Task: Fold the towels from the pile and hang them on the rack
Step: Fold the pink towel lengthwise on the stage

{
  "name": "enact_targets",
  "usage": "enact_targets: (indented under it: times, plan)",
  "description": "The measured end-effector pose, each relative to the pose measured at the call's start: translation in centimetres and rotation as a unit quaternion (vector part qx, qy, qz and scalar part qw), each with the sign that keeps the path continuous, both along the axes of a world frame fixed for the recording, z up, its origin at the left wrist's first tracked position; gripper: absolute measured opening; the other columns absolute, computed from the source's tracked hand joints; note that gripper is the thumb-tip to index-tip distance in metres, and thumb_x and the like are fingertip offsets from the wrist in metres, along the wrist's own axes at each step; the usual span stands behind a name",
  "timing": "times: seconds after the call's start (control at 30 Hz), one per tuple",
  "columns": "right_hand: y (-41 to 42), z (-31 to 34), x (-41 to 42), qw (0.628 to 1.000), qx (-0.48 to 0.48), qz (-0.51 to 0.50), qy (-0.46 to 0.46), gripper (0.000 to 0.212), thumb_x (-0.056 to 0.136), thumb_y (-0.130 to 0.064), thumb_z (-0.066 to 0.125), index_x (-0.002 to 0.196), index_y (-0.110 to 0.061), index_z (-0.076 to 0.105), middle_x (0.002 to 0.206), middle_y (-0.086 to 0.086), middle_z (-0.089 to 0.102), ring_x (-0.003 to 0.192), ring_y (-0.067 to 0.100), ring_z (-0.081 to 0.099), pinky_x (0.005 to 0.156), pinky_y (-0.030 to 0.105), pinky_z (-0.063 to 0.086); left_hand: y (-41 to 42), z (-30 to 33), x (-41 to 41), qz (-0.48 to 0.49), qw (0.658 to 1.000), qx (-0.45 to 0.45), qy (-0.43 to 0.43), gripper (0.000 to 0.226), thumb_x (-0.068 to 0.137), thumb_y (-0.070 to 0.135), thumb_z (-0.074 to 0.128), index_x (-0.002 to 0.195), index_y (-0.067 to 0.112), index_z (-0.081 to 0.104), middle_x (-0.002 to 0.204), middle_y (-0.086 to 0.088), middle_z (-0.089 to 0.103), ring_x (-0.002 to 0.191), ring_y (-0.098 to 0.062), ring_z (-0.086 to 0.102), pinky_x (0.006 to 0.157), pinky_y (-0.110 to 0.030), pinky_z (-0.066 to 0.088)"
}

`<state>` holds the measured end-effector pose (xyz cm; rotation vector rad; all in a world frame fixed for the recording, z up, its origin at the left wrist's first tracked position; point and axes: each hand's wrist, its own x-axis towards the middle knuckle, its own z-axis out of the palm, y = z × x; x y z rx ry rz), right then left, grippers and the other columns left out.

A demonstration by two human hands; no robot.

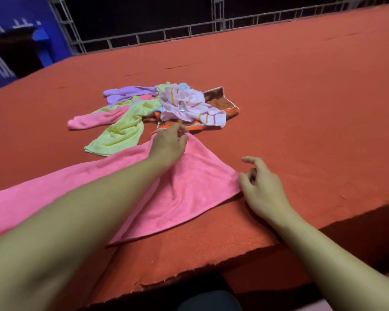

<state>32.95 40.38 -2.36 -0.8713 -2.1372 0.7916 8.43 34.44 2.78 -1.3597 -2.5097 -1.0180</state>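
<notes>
A pink towel [189, 189] lies spread on the red table [301, 108], running from the lower left edge toward the middle. My left hand [169, 144] reaches across it and pinches its far corner. My right hand [261, 185] pinches the towel's right corner between thumb and fingers. Behind the pink towel sits the pile of towels [153, 108]: a yellow-green one, a smaller pink one, a purple one, a white striped one and an orange patterned one underneath. No rack for the towels shows in the head view.
The table's frayed front edge [189, 272] runs just below my forearms. A metal railing [189, 32] lines the far side of the table. A blue wall [14, 30] stands at the back left.
</notes>
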Motion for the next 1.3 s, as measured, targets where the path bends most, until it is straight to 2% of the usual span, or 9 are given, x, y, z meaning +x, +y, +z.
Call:
enact_targets:
  times: [0.23, 0.33, 0.5, 0.6, 0.83, 0.9, 1.07, 1.23, 1.3]
  plan:
    - [0.0, -0.4, -0.3, 0.999, 0.020, 0.017, -0.019, 0.047, 0.090, -0.023, 0.058, 0.134, -0.023, 0.045, 0.080, -0.012, 0.063, 0.082, 0.019, 0.064, 0.070, 0.036, 0.047, 6.3, -2.6, -3.2, -0.001, 0.997, -0.070, 0.025, 0.020, 0.092, 0.018, 0.057, 0.112, 0.019, 0.064, 0.112, -0.007, 0.070, 0.106, -0.031, 0.062, 0.091, -0.040, 0.046]
    - [-0.1, 0.0, -0.2, 1.000, -0.003, 0.007, 0.006, 0.046, 0.085, -0.017, 0.058, 0.130, -0.023, 0.049, 0.074, -0.011, 0.062, 0.075, 0.016, 0.063, 0.069, 0.035, 0.045, 6.4, -3.2, -3.6, 0.012, 0.994, -0.091, 0.064, 0.020, 0.095, 0.023, 0.054, 0.113, 0.019, 0.062, 0.111, -0.014, 0.069, 0.104, -0.036, 0.061, 0.086, -0.040, 0.044]
    - [-0.3, 0.5, 0.4, 0.994, -0.067, -0.017, 0.079, 0.043, 0.076, -0.007, 0.060, 0.116, -0.025, 0.057, 0.059, -0.006, 0.055, 0.060, 0.007, 0.054, 0.062, 0.029, 0.041, 5.5, -2.1, -4.2, 0.002, 0.989, -0.101, 0.112, 0.022, 0.094, 0.025, 0.058, 0.115, 0.020, 0.061, 0.104, -0.010, 0.071, 0.101, -0.034, 0.062, 0.082, -0.037, 0.042]
    - [-0.4, 0.6, 0.3, 0.995, -0.068, -0.010, 0.074, 0.044, 0.076, -0.008, 0.060, 0.116, -0.026, 0.056, 0.059, -0.007, 0.055, 0.060, 0.007, 0.055, 0.062, 0.027, 0.041, 5.2, -2.0, -5.3, -0.002, 0.989, -0.128, 0.078, 0.031, 0.089, 0.017, 0.065, 0.119, 0.019, 0.059, 0.111, -0.005, 0.070, 0.107, -0.027, 0.061, 0.084, -0.031, 0.041]
    - [-0.3, 0.4, 0.3, 0.995, -0.073, -0.012, 0.071, 0.043, 0.077, -0.010, 0.058, 0.115, -0.029, 0.055, 0.066, -0.013, 0.059, 0.061, 0.005, 0.056, 0.061, 0.026, 0.040, 5.7, -2.8, -5.1, 0.019, 0.987, -0.146, 0.069, 0.050, 0.089, 0.021, 0.068, 0.135, 0.012, 0.050, 0.133, -0.015, 0.055, 0.121, -0.033, 0.054, 0.097, -0.037, 0.039]
    - [-0.3, 0.4, 0.3, 0.995, -0.074, -0.011, 0.070, 0.042, 0.077, -0.010, 0.058, 0.114, -0.029, 0.055, 0.069, -0.015, 0.059, 0.061, 0.005, 0.055, 0.061, 0.026, 0.040, 5.5, -2.8, -5.1, 0.044, 0.985, -0.153, 0.065, 0.050, 0.091, 0.026, 0.066, 0.135, 0.012, 0.048, 0.128, -0.017, 0.060, 0.118, -0.035, 0.055, 0.093, -0.038, 0.040]
    - [-0.5, 0.7, 0.3, 0.994, -0.081, -0.012, 0.069, 0.041, 0.077, -0.011, 0.058, 0.113, -0.030, 0.055, 0.066, -0.017, 0.058, 0.062, 0.005, 0.056, 0.060, 0.023, 0.039, 4.7, -2.8, -5.7, 0.056, 0.997, -0.062, -0.004, 0.041, 0.085, 0.027, 0.069, 0.124, 0.021, 0.057, 0.108, -0.006, 0.068, 0.107, -0.027, 0.061, 0.092, -0.036, 0.044]
    - [-0.6, 0.9, 0.6, 0.993, -0.088, -0.011, 0.078, 0.043, 0.079, -0.008, 0.059, 0.117, -0.027, 0.055, 0.065, -0.016, 0.058, 0.061, 0.005, 0.056, 0.062, 0.024, 0.042, 5.0, -0.5, -5.9, -0.012, 0.997, 0.039, -0.071, 0.031, 0.087, 0.016, 0.067, 0.117, 0.022, 0.064, 0.102, 0.003, 0.067, 0.096, -0.012, 0.063, 0.085, -0.023, 0.047]
    - [-0.5, 1.2, 0.9, 0.991, -0.099, -0.016, 0.091, 0.043, 0.081, -0.008, 0.062, 0.119, -0.026, 0.055, 0.064, -0.011, 0.059, 0.060, 0.004, 0.056, 0.063, 0.024, 0.043, 6.0, 1.1, -6.5, -0.026, 0.994, 0.059, -0.084, 0.029, 0.088, 0.016, 0.066, 0.115, 0.025, 0.064, 0.095, 0.005, 0.065, 0.084, -0.012, 0.062, 0.082, -0.027, 0.050]
